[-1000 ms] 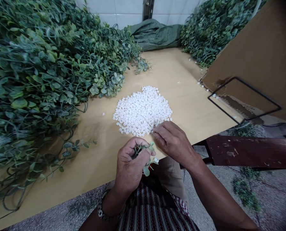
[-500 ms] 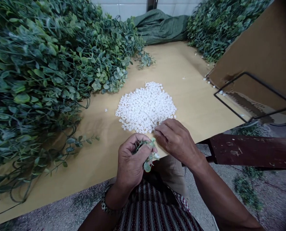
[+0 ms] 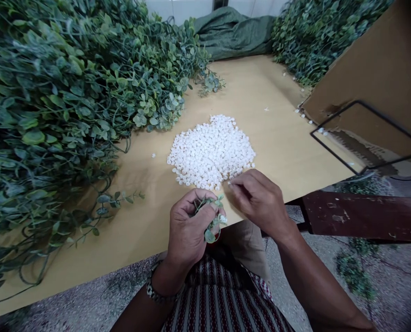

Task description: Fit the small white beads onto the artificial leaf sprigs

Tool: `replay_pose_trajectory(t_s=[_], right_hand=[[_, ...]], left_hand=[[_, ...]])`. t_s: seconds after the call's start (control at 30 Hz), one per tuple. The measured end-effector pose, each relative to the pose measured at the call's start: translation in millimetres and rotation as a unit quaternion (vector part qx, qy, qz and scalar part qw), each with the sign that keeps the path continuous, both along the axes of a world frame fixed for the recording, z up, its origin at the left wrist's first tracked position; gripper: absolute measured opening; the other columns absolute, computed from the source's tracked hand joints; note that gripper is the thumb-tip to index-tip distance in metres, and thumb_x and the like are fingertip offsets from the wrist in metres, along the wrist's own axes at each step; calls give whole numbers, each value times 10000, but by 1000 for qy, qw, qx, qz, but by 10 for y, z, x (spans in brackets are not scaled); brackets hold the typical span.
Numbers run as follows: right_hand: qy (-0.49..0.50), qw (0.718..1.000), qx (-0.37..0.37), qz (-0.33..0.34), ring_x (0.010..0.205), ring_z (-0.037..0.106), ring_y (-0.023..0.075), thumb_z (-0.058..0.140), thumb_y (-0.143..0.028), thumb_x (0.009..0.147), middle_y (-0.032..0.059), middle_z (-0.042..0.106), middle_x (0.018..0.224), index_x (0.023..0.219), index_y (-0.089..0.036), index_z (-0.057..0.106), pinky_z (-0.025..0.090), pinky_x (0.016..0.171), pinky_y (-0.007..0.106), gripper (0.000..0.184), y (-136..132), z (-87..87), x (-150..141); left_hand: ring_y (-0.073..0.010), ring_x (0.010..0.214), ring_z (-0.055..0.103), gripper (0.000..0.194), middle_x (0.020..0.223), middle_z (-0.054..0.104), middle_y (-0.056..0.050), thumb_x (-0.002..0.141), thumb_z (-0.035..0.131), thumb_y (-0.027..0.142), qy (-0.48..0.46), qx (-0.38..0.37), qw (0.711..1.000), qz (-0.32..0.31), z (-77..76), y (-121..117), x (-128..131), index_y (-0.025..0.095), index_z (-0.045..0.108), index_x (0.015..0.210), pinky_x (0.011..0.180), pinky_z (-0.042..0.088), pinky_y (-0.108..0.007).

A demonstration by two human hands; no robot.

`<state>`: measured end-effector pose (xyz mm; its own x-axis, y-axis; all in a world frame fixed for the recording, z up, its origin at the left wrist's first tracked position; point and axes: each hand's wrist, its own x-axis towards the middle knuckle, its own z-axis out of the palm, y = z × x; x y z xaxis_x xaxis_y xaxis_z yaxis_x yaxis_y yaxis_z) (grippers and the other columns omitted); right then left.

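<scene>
My left hand (image 3: 190, 226) is closed around a sprig of artificial green leaves (image 3: 210, 236), with a small white piece showing among the leaves near its fingertips. Just to its right, my right hand (image 3: 259, 196) is closed in a pinch at the near right edge of a pile of small white plastic pieces (image 3: 210, 152). A white speck, apparently one of those pieces, shows at the tips of its thumb and forefinger. The remaining fingers are curled under and partly hidden. The two hands are close together but apart, over the table's front edge.
Heaped artificial foliage (image 3: 70, 83) covers the left of the tan table (image 3: 274, 147); more foliage (image 3: 312, 41) lies at the back right. A green cloth bundle (image 3: 236, 37) sits at the back. Cardboard (image 3: 374, 78) and a black wire frame (image 3: 395, 121) stand right, above a dark red bench (image 3: 364, 216).
My right hand has drawn slightly back to the right from the pile's edge, its fingertips now pinched on a white speck. My left hand keeps hold of the sprig, almost unmoved.
</scene>
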<state>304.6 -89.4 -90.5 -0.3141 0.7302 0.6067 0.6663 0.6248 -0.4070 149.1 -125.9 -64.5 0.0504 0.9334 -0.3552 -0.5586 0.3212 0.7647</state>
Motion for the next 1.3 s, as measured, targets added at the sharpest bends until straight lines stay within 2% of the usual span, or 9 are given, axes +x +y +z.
replay_pose_trajectory(t_s=[0.07,0.17,0.27,0.37,0.7,0.97,1.3], right_hand=[[109,993,-48,15,689,569,126,594,-81,866,24,607,737,815,-150,620,464,622,263,90,-60,33,13],[239,963,-116,53,692,555,97,630,-95,859,-23,586,727,820,-188,618,449,627,238,101,-154,67,-12],[308,935,-160,71,699,553,91,644,-112,858,-35,586,734,824,-204,632,448,641,237,99,-220,74,-64],[337,923,-170,76,704,561,92,650,-112,853,-35,600,745,827,-209,646,449,649,240,100,-254,67,-97],[352,913,-197,60,725,616,129,652,-151,858,-8,653,745,819,-211,665,482,639,262,73,-298,18,-106],[315,937,-143,42,735,657,148,634,-126,855,9,695,760,835,-209,658,534,645,280,89,-314,-11,-123],[269,959,-77,36,755,667,148,621,-57,829,13,699,797,873,-209,652,546,659,287,161,-322,-59,-123]], left_hand=[[-34,336,404,140,521,614,18,651,722,207,21,-3,1000,-1,-1,10,13,144,602,687,333,311,-141],[-33,351,402,73,522,599,32,674,686,174,53,11,999,-3,-19,12,28,147,619,691,337,315,-141],[-34,371,415,38,517,578,47,702,646,150,83,37,996,-11,-46,-15,33,157,619,676,357,329,-141],[-29,370,412,89,510,559,59,728,613,133,116,60,991,-21,-70,-48,35,166,599,646,377,343,-145],[-36,384,415,107,528,550,64,739,575,135,154,91,984,-12,-96,-49,60,177,581,640,386,341,-156],[-42,398,393,102,502,516,69,706,561,140,193,76,978,0,-50,-52,90,177,557,611,392,324,-161],[-47,391,366,103,479,473,73,701,549,147,226,78,971,3,-13,-35,104,185,531,607,393,311,-172]])
